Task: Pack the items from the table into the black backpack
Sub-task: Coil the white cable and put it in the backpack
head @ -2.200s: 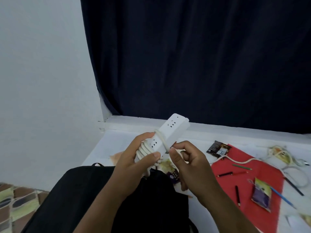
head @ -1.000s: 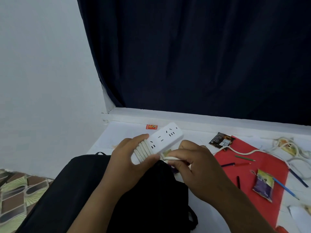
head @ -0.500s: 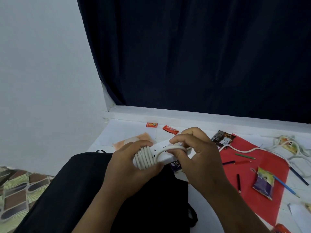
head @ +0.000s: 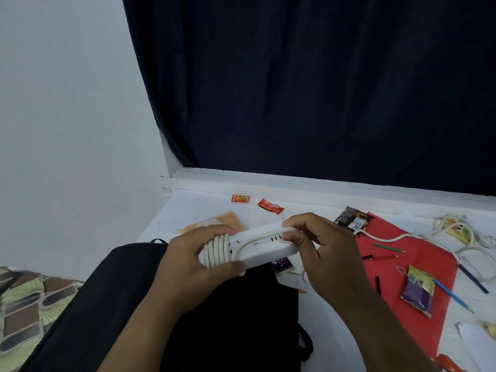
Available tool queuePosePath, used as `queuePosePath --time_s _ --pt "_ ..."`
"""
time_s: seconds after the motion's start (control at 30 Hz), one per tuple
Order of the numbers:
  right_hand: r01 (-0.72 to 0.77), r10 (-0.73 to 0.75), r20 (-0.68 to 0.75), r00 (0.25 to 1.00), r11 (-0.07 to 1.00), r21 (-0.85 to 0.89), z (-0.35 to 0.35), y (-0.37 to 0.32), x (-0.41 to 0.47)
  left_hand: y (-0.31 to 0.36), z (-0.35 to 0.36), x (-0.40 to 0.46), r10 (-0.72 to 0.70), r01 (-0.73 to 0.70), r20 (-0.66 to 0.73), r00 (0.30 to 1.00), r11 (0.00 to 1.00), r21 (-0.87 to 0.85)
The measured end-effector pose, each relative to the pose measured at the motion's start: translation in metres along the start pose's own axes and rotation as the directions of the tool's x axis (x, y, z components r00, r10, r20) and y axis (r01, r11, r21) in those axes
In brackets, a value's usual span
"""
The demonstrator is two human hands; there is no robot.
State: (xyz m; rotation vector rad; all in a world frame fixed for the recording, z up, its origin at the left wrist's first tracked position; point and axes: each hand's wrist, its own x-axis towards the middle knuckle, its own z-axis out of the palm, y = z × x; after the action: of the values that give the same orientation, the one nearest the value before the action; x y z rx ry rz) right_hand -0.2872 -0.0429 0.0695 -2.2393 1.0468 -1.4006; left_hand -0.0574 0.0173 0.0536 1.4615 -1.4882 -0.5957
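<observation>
A white power strip (head: 264,249) with its white cord coiled round its left end is held level above the black backpack (head: 112,304). My left hand (head: 193,267) grips the wound end, thumb under the coils. My right hand (head: 324,251) pinches a loop of the cord against the strip's right end. The backpack lies at the table's near left edge, beneath both forearms. On the table lie snack packets (head: 270,206), pencils (head: 388,247) and a purple-yellow sachet (head: 418,289).
A red sheet (head: 418,253) covers the table's right part, with a second white cable (head: 464,237) trailing over it. A dark curtain (head: 322,84) hangs behind the white table (head: 204,208). A patterned fabric (head: 24,302) shows at the lower left.
The power strip has come down from tilted upright to level over the backpack. My right hand has laid further cord along the strip and now holds it at the right end.
</observation>
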Motion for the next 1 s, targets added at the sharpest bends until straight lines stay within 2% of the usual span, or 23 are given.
queuePosePath --time_s 0.13,0.2,0.3,0.4,0.5,0.63,0.8,0.83,0.93,1.0 --pt "-0.014 0.013 0.024 1.000 0.999 0.029 -0.006 0.000 0.004 0.001 -0.002 -0.002 -0.007 0.014 0.108 0.994 0.998 -0.067" --pt "-0.130 0.120 0.070 0.990 0.980 0.154 -0.008 -0.002 0.006 0.002 -0.001 -0.002 0.010 0.016 0.169 0.986 0.988 -0.156" --pt "-0.419 0.342 0.256 0.904 0.823 0.384 -0.012 -0.003 0.011 0.003 -0.002 -0.002 0.048 -0.004 0.197 0.979 0.975 -0.220" --pt "-0.599 0.427 0.426 0.798 0.635 0.487 -0.011 0.004 0.010 0.003 -0.003 -0.001 0.060 -0.009 0.211 0.976 0.973 -0.231" --pt "-0.703 0.460 0.531 0.711 0.459 0.544 -0.003 0.007 0.004 0.003 -0.002 -0.003 0.070 -0.009 0.219 0.973 0.963 -0.268" --pt "-0.742 0.456 0.588 0.668 0.354 0.569 0.007 0.014 -0.005 0.008 0.000 -0.005 0.065 0.014 0.180 0.981 0.915 -0.404" --pt "-0.642 0.341 0.546 0.765 0.344 0.685 0.018 0.015 -0.010 0.013 0.003 -0.005 0.001 0.086 0.162 0.987 0.846 -0.527" --pt "-0.626 0.333 0.531 0.779 0.377 0.682 0.020 0.013 -0.010 0.013 0.005 -0.004 -0.014 0.093 0.148 0.989 0.837 -0.539" --pt "-0.512 0.263 0.464 0.846 0.647 0.565 0.026 0.008 -0.013 0.013 0.012 -0.003 -0.054 0.106 0.107 0.993 0.812 -0.573" --pt "-0.434 0.236 0.416 0.878 0.760 0.484 0.032 0.000 -0.017 0.012 0.016 -0.003 -0.078 0.114 0.087 0.993 0.797 -0.592"
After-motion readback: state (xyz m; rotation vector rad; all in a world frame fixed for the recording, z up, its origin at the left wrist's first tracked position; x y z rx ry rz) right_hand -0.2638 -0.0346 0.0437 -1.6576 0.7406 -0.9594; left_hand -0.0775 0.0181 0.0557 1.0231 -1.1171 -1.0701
